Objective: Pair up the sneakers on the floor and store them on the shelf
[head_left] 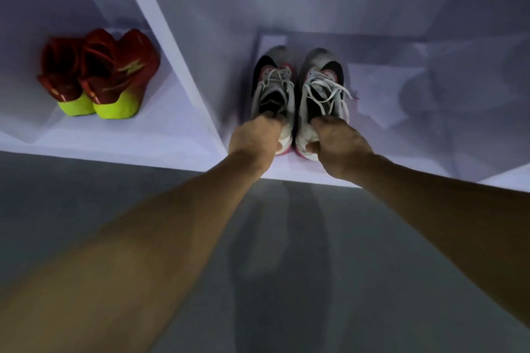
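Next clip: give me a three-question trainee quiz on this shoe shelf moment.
1. True or false: the red sneakers share a compartment with the grey sneakers.
2. Which part of the grey sneakers do the left hand and right hand grip: A toes, B heels, C laces?
3. Which way do the grey sneakers' toes point?

Key: 1 false, a divider separates them; 2 B; 3 toward the back of the shelf.

Two sneakers (298, 94) stand side by side in the right compartment of the shelf (183, 157), heels at its front edge, toes toward the back. Another pair (97, 74) sits in the left compartment, seemingly touching each other, beyond a divider (169, 46).
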`<act>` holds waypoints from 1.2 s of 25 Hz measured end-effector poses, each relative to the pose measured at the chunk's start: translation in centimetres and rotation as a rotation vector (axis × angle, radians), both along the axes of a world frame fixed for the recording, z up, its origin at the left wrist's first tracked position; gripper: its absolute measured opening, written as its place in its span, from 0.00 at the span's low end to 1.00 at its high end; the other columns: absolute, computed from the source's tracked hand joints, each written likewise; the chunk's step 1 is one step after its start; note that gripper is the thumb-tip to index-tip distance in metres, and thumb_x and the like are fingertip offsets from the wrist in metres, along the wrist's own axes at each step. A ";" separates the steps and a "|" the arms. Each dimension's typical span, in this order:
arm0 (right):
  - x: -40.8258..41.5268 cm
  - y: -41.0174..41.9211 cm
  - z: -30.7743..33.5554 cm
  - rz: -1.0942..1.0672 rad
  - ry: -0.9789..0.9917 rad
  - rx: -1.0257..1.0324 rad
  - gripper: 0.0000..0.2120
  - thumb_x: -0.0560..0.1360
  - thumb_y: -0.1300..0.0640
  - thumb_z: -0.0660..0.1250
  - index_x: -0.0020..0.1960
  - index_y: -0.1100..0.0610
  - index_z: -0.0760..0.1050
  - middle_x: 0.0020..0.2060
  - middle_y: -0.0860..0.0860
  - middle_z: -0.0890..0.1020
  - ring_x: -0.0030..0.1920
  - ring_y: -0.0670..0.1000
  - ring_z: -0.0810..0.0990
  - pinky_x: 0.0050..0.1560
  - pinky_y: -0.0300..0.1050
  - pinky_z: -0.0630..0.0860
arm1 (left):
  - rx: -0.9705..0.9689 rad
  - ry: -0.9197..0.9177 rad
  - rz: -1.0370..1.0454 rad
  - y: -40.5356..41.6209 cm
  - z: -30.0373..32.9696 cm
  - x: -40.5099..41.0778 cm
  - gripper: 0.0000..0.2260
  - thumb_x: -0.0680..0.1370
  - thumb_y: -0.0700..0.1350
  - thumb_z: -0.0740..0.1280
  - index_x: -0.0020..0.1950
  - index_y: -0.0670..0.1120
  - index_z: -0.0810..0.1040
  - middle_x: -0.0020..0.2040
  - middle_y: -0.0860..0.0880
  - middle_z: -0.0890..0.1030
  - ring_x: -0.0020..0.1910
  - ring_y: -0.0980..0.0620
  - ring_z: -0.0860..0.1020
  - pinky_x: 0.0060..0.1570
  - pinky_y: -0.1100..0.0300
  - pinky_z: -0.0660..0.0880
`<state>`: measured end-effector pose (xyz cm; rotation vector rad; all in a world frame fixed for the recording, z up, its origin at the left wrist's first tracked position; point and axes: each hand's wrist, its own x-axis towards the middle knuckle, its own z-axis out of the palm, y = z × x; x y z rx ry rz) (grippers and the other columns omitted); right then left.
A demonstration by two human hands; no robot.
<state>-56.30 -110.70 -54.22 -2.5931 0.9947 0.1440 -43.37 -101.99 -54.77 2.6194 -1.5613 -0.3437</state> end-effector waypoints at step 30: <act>-14.2 12.5 29.3 -0.112 0.305 0.486 0.32 0.72 0.41 0.69 0.72 0.48 0.63 0.69 0.55 0.67 0.70 0.60 0.64 0.69 0.59 0.66 | 0.561 0.391 0.003 15.5 29.5 -10.1 0.35 0.70 0.62 0.68 0.74 0.57 0.61 0.72 0.50 0.66 0.68 0.43 0.68 0.60 0.45 0.72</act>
